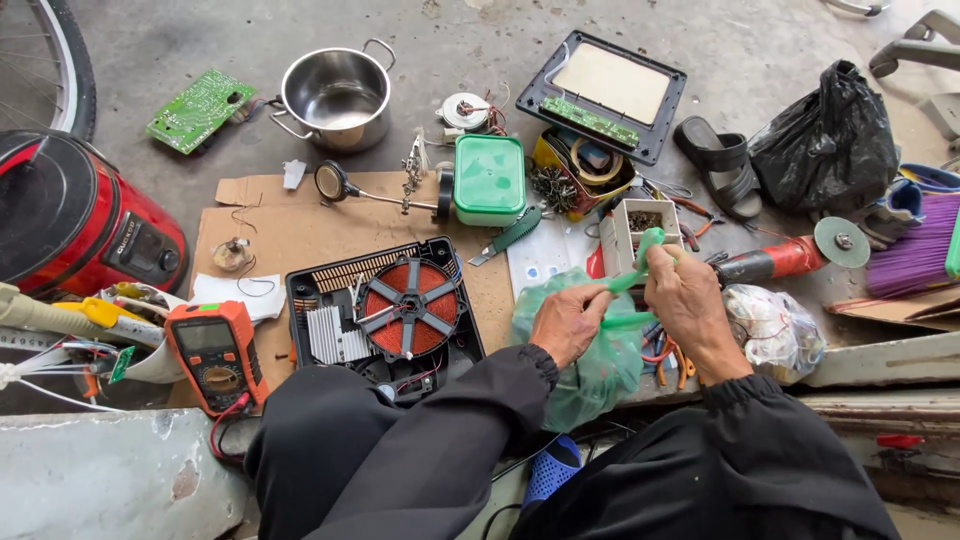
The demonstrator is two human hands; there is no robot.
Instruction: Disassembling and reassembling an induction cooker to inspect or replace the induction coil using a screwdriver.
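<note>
Both hands work a green plastic bag [585, 355] sitting at the near edge of the floor layout, just right of the opened induction cooker base [385, 310]. Left hand [568, 320] rests on the bag's top, grip closed around a twisted green handle strip. Right hand [688, 295] pinches the other handle strip, pulled up and taut toward the left; grip tight on it. Bag looks full, contents can't be told through the plastic.

Containers: steel pot [337, 97] at the far side, empty, upright. Green lidded box [489, 180] closed, contents hidden. Small white open box [643, 225] just beyond the hands holds dark small parts, too small to tell. Yellow tub [580, 170] behind it packed with tape rolls and a screw-like clump. Clear plastic bag [772, 330] right of the right hand, holding wires and bits. Black plastic bag [825, 140] far right, tied, contents hidden.

Other: orange multimeter [215, 352] near left on cardboard [290, 235], red appliance [75, 215] far left, green circuit board [200, 108] beside the pot, black cooker top frame [610, 92] upside down with a green board strip, black sandal [720, 165], red angle grinder [790, 255], purple broom [915, 250].
</note>
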